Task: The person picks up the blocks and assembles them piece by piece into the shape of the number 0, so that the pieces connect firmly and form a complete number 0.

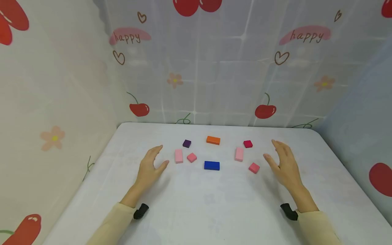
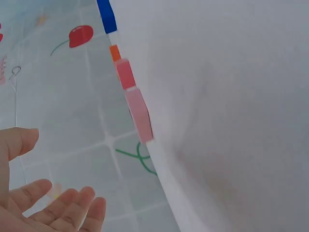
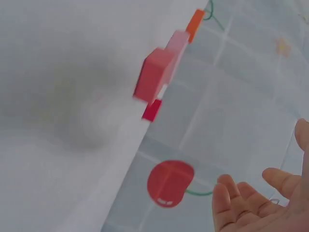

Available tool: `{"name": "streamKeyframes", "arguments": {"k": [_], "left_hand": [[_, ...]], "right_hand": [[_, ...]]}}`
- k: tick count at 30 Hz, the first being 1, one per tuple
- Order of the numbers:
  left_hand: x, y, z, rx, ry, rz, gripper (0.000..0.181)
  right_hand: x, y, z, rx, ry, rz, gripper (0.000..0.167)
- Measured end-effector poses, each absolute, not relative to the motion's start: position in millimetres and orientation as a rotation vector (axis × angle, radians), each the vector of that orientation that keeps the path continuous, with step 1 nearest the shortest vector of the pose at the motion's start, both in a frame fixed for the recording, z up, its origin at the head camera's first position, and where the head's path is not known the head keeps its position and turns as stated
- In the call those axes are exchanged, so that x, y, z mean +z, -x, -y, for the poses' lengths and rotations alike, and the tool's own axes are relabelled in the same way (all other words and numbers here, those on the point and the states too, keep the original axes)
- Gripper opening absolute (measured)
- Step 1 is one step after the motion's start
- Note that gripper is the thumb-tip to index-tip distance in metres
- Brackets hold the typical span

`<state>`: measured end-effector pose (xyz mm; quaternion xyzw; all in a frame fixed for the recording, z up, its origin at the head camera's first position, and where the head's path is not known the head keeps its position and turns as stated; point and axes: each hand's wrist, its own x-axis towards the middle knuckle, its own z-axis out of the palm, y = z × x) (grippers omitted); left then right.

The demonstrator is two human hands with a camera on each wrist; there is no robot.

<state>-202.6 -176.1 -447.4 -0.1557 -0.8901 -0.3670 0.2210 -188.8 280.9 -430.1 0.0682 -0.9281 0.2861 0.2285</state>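
Observation:
My left hand [image 1: 149, 169] hovers over the table's left half, fingers relaxed and nothing in them. Nearest to it is a light pink block [image 1: 179, 156], with a coral pink block [image 1: 192, 157] and a dark purple block [image 1: 186, 143] just beyond. On the right, my right hand [image 1: 285, 167] is likewise raised with fingers spread and holding nothing. Close to its thumb lie another coral block [image 1: 254, 168], a red block [image 1: 248, 144] and a second light pink block [image 1: 239, 154]. Between the hands sit a blue block [image 1: 212, 165] and, farther back, an orange block [image 1: 213, 140].
The white table [image 1: 211, 211] has rounded far corners. Behind it and at both sides hang curtains [image 1: 220, 75] printed with cherries, hearts and flowers. Black bands [image 1: 141, 211] sit at both wrists, beside pale yellow sleeves [image 1: 114, 223].

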Motion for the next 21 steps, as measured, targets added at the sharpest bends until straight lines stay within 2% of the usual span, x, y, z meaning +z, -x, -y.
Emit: {"name": "streamKeyframes", "arguments": {"k": [5,11,21], "left_hand": [[-448.4,207.3,146.4,-1.204,0.415,2.439,0.056],[-453.7,211.9,111.0,-1.407,0.289,2.471,0.051],[-469.3,231.3,79.1,-1.338,0.123,2.62,0.051]], "right_hand": [[-421.8,191.7,-243.8,1.031,-0.212,2.626,0.062],[-418.7,200.1,-203.4,1.569,-0.113,2.693,0.059],[-446.3,214.2,-169.9,1.938,0.003,2.704,0.06]]}}
